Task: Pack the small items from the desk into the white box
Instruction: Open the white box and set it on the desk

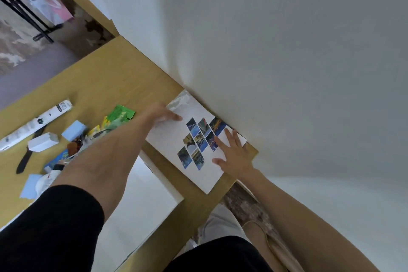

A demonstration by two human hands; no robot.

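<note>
While the white box point(167, 141) sits right of centre, the right hand point(235, 157) rests on it, fingers spread flat. The left hand point(164, 113) touches its upper-left edge; I cannot tell whether it grips. Small items point(74, 130) lie at left.

small items point(75, 141) partly hidden under left forearm point(106, 157), white tube point(35, 125) cut by left edge

The box point(167, 141) lay on the desk point(106, 86), its far side against the wall point(265, 51). Left of the box sat the small items point(117, 117). The left hand point(162, 115) rested on the box's left end, the right hand point(234, 152) on its right end.
</note>
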